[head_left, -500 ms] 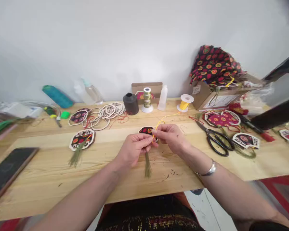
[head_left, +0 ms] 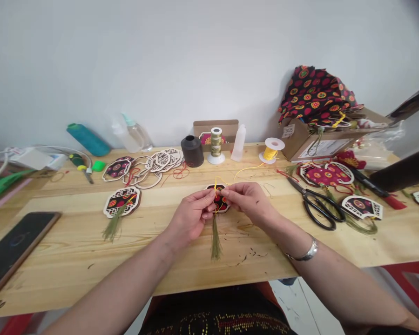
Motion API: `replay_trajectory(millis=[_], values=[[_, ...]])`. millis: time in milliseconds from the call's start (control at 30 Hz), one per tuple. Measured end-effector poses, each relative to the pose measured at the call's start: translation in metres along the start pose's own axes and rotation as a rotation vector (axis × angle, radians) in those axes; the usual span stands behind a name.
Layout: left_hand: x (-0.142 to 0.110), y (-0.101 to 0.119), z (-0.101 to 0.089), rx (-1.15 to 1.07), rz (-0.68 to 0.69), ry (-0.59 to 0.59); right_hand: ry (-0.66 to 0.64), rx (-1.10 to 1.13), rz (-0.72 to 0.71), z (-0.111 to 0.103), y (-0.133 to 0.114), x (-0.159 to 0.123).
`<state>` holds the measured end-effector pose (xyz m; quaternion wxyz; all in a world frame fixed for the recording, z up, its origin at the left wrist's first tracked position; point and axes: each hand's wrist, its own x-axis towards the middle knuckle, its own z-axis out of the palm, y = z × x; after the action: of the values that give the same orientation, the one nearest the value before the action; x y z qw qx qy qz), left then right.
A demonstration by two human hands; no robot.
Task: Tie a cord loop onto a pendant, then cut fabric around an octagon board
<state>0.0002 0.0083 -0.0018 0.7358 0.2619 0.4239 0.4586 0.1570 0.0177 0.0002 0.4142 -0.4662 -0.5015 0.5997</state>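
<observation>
Ok, ornament (head_left: 222,202) w/ tassel (head_left: 215,242) pts twd you, long axis near-far; yr L hand (head_left: 191,213) & R hand (head_left: 249,200) pinch yellow cord (head_left: 215,183), fingertips closed.

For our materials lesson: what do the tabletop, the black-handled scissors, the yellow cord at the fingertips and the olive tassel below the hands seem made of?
Tabletop: pale wood, smooth; grain shows.
Scissors: probably metal, given the grey blades; glossy black handles, perhaps plastic-coated.
Yellow cord: likely textile, finish unclear; it curves loosely.
Olive tassel: fine thread, fibre uncertain; separate strands show.
</observation>
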Motion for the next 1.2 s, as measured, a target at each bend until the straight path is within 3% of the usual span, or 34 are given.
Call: replay_trajectory(millis=[133, 400, 867, 1100, 1200], values=[[0.001, -0.002, 0.0, -0.025, -0.003, -0.001, -0.076, 0.067, 0.082, 0.004, -0.001, -0.002], [-0.002, -0.004, 0.004, 0.026, 0.023, 0.042, -0.076, 0.042, 0.157, 0.004, -0.001, -0.003], [-0.003, -0.003, 0.01, 0.139, 0.176, 0.136, -0.01, 0.036, 0.111, 0.002, -0.009, -0.005], [-0.002, -0.007, 0.002, 0.265, 0.253, 0.086, -0.003, -0.07, 0.077, -0.003, -0.007, -0.004], [-0.003, -0.006, -0.001, 0.382, 0.29, 0.029, -0.088, -0.025, 0.033, -0.005, -0.003, -0.003]])
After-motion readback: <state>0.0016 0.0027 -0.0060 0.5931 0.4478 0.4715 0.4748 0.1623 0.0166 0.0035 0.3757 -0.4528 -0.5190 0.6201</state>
